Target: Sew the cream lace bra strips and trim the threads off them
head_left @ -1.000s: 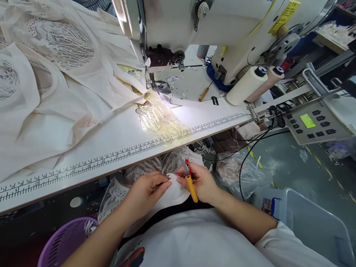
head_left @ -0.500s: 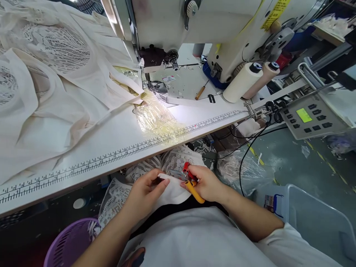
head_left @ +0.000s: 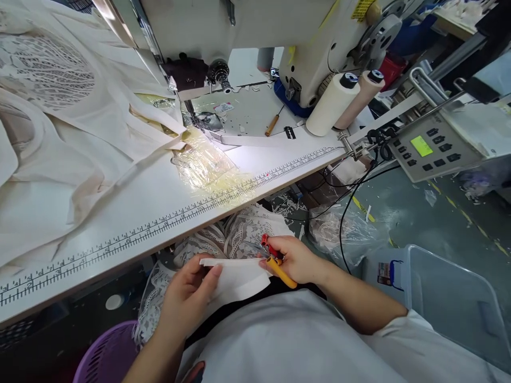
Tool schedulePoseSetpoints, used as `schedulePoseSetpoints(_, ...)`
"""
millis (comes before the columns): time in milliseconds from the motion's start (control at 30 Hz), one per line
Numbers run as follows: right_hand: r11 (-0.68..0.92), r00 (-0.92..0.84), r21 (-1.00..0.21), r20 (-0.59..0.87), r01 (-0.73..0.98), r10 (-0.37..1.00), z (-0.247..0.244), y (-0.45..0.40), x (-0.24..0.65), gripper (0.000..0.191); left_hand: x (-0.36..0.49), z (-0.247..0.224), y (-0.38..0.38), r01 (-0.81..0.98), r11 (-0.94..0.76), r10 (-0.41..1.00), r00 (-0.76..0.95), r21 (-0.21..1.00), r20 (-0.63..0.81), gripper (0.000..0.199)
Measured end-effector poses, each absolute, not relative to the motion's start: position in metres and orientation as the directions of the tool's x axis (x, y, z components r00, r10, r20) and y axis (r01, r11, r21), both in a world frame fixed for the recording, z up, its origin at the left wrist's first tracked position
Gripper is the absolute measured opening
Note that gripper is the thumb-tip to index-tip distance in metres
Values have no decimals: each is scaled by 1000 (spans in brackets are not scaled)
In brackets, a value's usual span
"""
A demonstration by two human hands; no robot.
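My left hand (head_left: 191, 295) pinches one end of the folded edge of a white fabric piece (head_left: 241, 277) over my lap. In my right hand (head_left: 297, 259) is a pair of scissors (head_left: 281, 272) with one orange and one red handle; its blades point up and left, over the lace. The thumb and fingers of that hand also hold the other end of the fabric's edge, so the edge runs taut between both hands. White lace fabric (head_left: 249, 229) hangs behind it, below the table edge, and more lies beside my left wrist.
A sewing machine (head_left: 255, 24) stands on the ruler-marked table (head_left: 131, 223). Cream garments (head_left: 99, 127) cover the table's left side. Thread cones (head_left: 332, 105), an awl (head_left: 273, 124) and a control panel (head_left: 429, 146) are to the right. A purple basket (head_left: 106, 354) and a clear bin (head_left: 447, 298) stand below.
My left hand has moved left and slightly down along the fabric, farther from my right hand, and a longer edge shows between them. The scissors stay in my right hand. The view has shifted right.
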State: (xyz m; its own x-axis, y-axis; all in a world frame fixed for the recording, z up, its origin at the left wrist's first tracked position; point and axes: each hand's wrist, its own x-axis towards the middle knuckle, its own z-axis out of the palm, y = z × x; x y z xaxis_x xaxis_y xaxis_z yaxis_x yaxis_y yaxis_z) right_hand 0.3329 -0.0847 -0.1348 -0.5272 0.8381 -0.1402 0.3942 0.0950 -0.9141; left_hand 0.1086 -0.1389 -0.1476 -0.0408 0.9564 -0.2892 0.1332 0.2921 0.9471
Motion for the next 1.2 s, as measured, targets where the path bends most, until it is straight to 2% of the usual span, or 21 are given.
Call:
schedulePoseSetpoints(167,14,-568,-929,-214,370,794,-133,-86,333,26,108,-139,-139,115,327,945,-60,938,-322,25)
schedulePoseSetpoints(300,-190,-591,-942,-324,278,739,-132,-87,330,30,107,-126,-132,110,414,910,-41,904,-412,23)
schedulePoseSetpoints(433,-370,-610,-914,-390,167,689,-132,-86,329,34,106,-122,-124,168,399,910,52,902,-412,21)
schedulePoseSetpoints(667,-447,-581,-892,-396,62,711,-137,-84,330,45,117,-124,-128,-18,479,865,-162,877,-476,26)
schedulePoseSetpoints(733,-395,-571,-913,-376,96,730,-138,-84,328,45,119,-125,-129,-36,477,863,-172,878,-476,27)
schedulePoseSetpoints(833,-162,-563,-961,-263,223,783,-138,-82,325,42,121,-128,-132,-13,445,884,-152,895,-442,26)
schedulePoseSetpoints(933,132,-587,-951,-61,280,807,-135,-80,322,34,122,-129,-136,113,380,919,-159,918,-361,19)
schedulePoseSetpoints(1000,232,-601,-934,23,272,799,-134,-80,321,22,123,-128,-139,216,309,946,-171,926,-276,16)
schedulePoseSetpoints(1100,237,-576,-922,18,307,817,-133,-83,322,19,124,-126,-142,307,250,964,-166,918,-208,15)
schedulePoseSetpoints(1200,108,-525,-926,-106,361,845,-137,-86,323,24,124,-125,-143,293,262,961,-162,919,-223,16)
